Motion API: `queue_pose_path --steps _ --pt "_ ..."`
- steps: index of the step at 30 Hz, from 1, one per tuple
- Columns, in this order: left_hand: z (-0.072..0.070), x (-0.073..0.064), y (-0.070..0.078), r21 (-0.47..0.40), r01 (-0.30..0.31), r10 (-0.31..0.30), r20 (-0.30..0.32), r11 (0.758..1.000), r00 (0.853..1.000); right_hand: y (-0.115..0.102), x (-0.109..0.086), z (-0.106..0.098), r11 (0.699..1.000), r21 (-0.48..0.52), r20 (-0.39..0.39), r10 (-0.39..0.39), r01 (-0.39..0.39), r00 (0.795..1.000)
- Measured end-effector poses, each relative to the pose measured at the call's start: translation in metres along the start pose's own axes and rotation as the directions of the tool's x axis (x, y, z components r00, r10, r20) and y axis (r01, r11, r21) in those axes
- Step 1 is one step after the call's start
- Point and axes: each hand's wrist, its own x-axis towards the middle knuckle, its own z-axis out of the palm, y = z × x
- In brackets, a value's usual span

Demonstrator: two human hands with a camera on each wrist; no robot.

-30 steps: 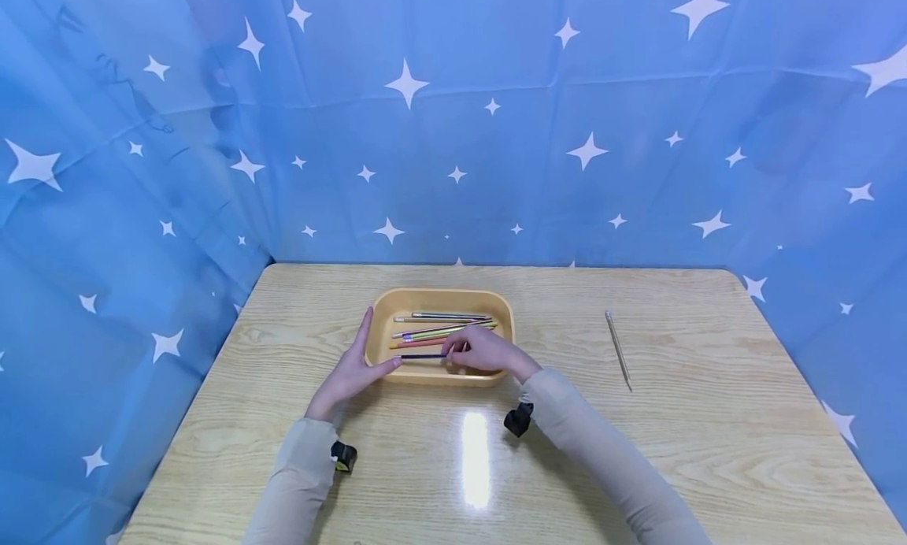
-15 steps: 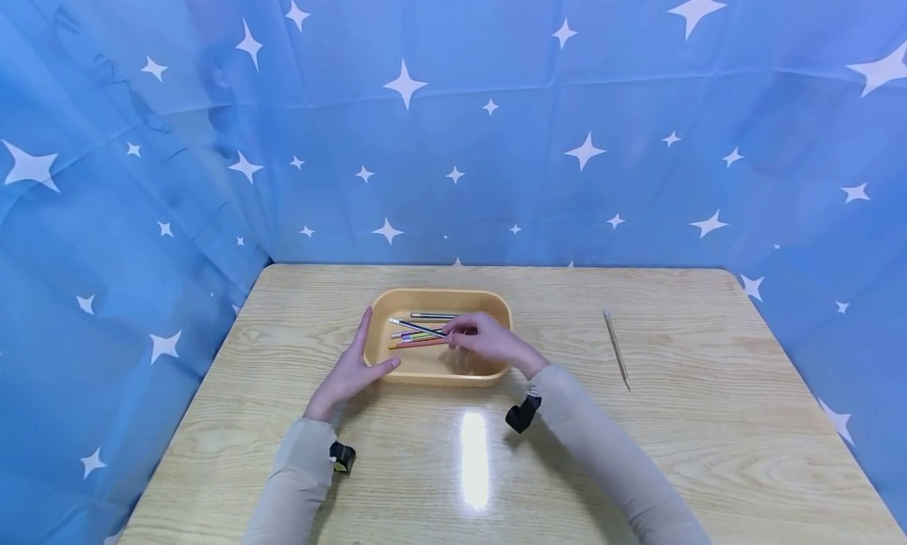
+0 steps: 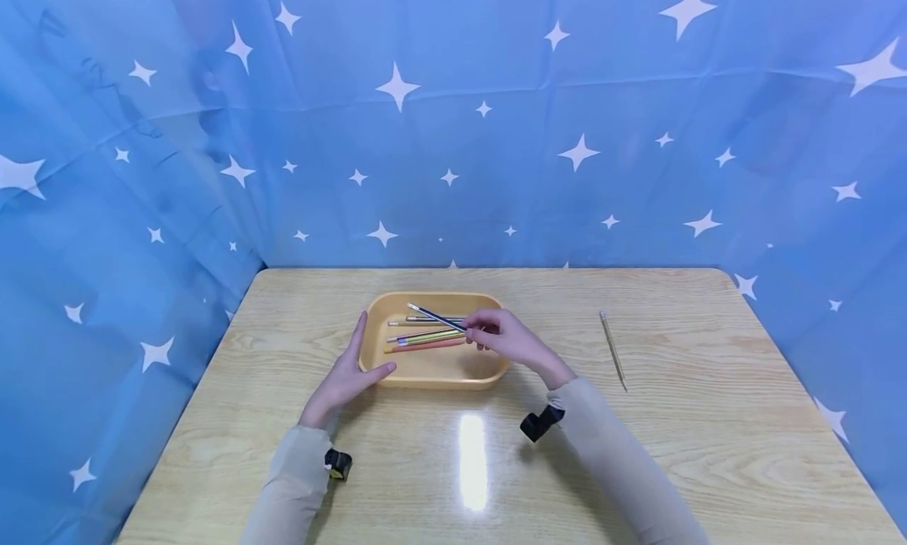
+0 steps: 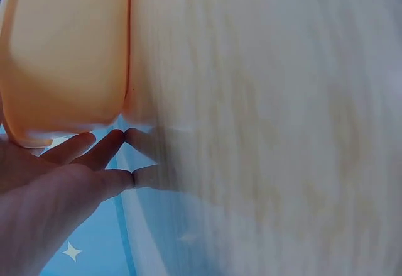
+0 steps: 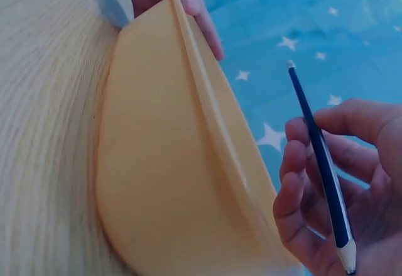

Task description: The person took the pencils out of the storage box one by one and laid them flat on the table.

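My right hand (image 3: 505, 339) pinches a dark pencil (image 3: 434, 316) with a pale stripe, tilted above the tray, its eraser end toward the upper left. The right wrist view shows that pencil (image 5: 322, 163) between thumb and fingers, its sharpened tip pointing down. Below it, the shallow yellow-orange tray (image 3: 439, 380) holds several pencils (image 3: 428, 340) lying roughly side by side, with yellow, orange and dark bodies. My left hand (image 3: 345, 378) grips the tray's front left corner, the thumb over the front rim and the fingers along the left side.
One more pencil (image 3: 612, 352) lies alone on the wooden table (image 3: 708, 419), to the right of the tray. A blue star-patterned curtain (image 3: 453, 135) hangs behind the table and along its sides. Light reflects off the table in front of the tray.
The right hand has lifted the dark pencil from the front of the tray and moved it up and back over the other pencils, then slightly right. The left hand keeps its hold.
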Motion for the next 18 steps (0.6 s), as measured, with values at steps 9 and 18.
queue_pose_path --steps 9,18 --pt "0.001 -0.002 -0.002 -0.001 -0.025 0.025 0.002 1.0 1.0 0.006 -0.032 -0.016 0.998 0.056 -0.118 -0.019 0.026 0.993" --pt "-0.002 -0.003 0.0 0.073 -0.009 0.009 0.0 0.997 1.0 0.027 -0.057 -0.03 0.992 0.127 -0.26 0.019 0.015 0.965"
